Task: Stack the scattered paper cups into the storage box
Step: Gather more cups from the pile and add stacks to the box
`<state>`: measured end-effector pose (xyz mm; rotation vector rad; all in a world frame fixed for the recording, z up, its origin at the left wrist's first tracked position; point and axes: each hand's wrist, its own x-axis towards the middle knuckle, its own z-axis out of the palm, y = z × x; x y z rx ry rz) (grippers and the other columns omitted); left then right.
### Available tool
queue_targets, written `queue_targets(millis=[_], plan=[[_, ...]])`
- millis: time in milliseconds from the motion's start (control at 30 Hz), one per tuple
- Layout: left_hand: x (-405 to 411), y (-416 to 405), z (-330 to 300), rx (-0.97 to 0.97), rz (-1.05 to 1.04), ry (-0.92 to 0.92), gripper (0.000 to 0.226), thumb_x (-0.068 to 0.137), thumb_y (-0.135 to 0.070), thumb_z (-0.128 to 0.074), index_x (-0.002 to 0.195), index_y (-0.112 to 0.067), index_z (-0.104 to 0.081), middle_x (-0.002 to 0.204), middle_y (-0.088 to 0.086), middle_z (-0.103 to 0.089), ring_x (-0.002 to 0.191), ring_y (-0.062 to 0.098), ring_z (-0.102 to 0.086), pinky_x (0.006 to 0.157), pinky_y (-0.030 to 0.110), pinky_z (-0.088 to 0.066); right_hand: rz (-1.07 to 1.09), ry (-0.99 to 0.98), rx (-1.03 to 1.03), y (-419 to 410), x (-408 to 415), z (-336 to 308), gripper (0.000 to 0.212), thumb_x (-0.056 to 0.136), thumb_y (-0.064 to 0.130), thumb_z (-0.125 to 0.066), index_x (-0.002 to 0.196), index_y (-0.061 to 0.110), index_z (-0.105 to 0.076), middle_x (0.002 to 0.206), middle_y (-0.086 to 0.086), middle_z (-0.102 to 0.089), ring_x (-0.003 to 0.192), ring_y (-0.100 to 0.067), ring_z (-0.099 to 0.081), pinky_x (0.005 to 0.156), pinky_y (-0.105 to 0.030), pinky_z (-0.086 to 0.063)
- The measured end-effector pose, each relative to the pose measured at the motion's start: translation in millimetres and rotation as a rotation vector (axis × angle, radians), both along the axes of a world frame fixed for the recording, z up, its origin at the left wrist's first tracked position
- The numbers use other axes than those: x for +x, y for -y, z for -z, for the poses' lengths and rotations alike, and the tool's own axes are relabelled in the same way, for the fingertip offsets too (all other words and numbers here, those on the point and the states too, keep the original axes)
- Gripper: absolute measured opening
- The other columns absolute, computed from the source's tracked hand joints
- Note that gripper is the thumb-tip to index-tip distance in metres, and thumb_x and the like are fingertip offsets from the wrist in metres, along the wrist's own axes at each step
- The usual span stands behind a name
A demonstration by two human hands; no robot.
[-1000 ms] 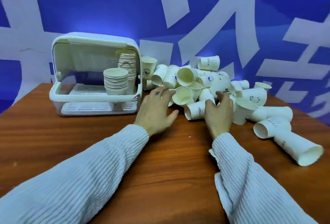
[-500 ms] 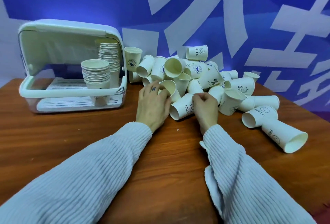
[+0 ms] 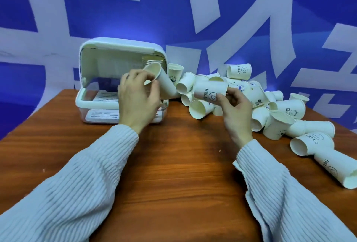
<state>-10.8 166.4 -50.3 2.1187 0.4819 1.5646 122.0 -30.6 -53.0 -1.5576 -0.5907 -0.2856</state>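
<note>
My left hand [image 3: 136, 95] grips a plain white paper cup [image 3: 166, 83] by its rim, tilted, in front of the open white storage box [image 3: 100, 99]. My right hand [image 3: 234, 110] holds a "HELLO" smiley cup [image 3: 209, 90] raised above the table, lying sideways with its open end to the left. The two held cups are a short gap apart. A stack of cups [image 3: 152, 61] stands inside the box at its right, partly hidden by my left hand. A heap of scattered cups [image 3: 257, 99] lies to the right of the box.
The brown wooden table [image 3: 181, 160] runs to its edges at left and right. More cups [image 3: 328, 153] lie on their sides near the right edge. The box's lid [image 3: 119, 45] is swung up. A blue and white wall stands close behind.
Both hands have lifted off the table, each with a cup from the heap. The left hand moved left toward the box; the right hand raised the "HELLO" cup.
</note>
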Motion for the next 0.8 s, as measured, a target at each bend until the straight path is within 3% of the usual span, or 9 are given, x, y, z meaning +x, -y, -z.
queue_targets(millis=[100, 233, 367, 533, 667, 733, 800], plan=[[-15, -29, -12, -0.098, -0.064, 0.090, 0.018, 0.097, -0.025, -0.056, 0.103, -0.013, -0.068, 0.107, 0.005, -0.065, 0.105, 0.028, -0.057, 0.092, 0.035, -0.040, -0.095, 0.131, -0.042, -42, -16, -17, 0.014, 0.098, 0.014, -0.067, 0.111, 0.018, -0.073, 0.102, 0.003, -0.075, 0.095, -0.006, -0.069, 0.086, -0.019, -0.053], [-30, -54, -24, -0.264, -0.069, 0.229, 0.009, 0.099, -0.030, -0.054, 0.099, -0.026, -0.062, 0.103, -0.002, -0.067, 0.098, 0.021, -0.060, 0.086, 0.030, -0.044, -0.125, 0.323, -0.116, -98, -33, -41, 0.021, 0.101, 0.016, -0.062, 0.119, 0.018, -0.073, 0.102, 0.018, -0.071, 0.096, 0.008, -0.063, 0.087, -0.015, -0.049], [-40, -64, -30, -0.343, -0.062, 0.306, 0.009, 0.101, -0.027, -0.054, 0.099, -0.023, -0.061, 0.101, -0.006, -0.067, 0.096, 0.013, -0.060, 0.081, 0.016, -0.044, -0.170, 0.415, -0.283, -142, -32, -53, 0.027, 0.103, 0.021, -0.059, 0.127, 0.020, -0.071, 0.111, 0.005, -0.075, 0.102, -0.009, -0.066, 0.091, -0.029, -0.053], [-40, -67, -29, -0.361, -0.054, 0.329, 0.009, 0.101, -0.028, -0.054, 0.100, -0.024, -0.061, 0.102, -0.006, -0.067, 0.099, 0.016, -0.062, 0.086, 0.029, -0.049, -0.279, 0.569, -0.763, -168, -23, -49, 0.042, 0.101, 0.017, -0.046, 0.136, 0.030, -0.066, 0.133, 0.003, -0.071, 0.124, -0.022, -0.062, 0.106, -0.041, -0.049], [-35, -70, -25, -0.316, -0.055, 0.281, 0.009, 0.101, -0.030, -0.052, 0.100, -0.026, -0.060, 0.100, -0.008, -0.066, 0.098, 0.018, -0.061, 0.093, 0.045, -0.050, -0.286, 0.690, -1.047, -172, -30, -38, 0.047, 0.095, 0.034, -0.041, 0.140, 0.031, -0.055, 0.119, -0.002, -0.070, 0.114, -0.031, -0.059, 0.098, -0.050, -0.050], [-34, -68, -25, -0.290, -0.044, 0.256, 0.011, 0.102, -0.029, -0.053, 0.103, -0.025, -0.063, 0.100, -0.010, -0.065, 0.099, 0.016, -0.061, 0.093, 0.044, -0.050, -0.262, 0.718, -1.096, -172, -29, -37, 0.059, 0.097, 0.036, -0.049, 0.154, 0.023, -0.044, 0.131, -0.009, -0.062, 0.128, -0.033, -0.050, 0.110, -0.049, -0.040], [-33, -65, -27, -0.259, -0.020, 0.257, 0.013, 0.103, -0.027, -0.054, 0.106, -0.021, -0.066, 0.101, -0.012, -0.065, 0.099, 0.012, -0.060, 0.091, 0.033, -0.049, -0.215, 0.682, -0.951, -164, -28, -38, 0.064, 0.097, 0.036, -0.055, 0.157, 0.019, -0.040, 0.142, -0.010, -0.056, 0.137, -0.031, -0.044, 0.116, -0.045, -0.034]])
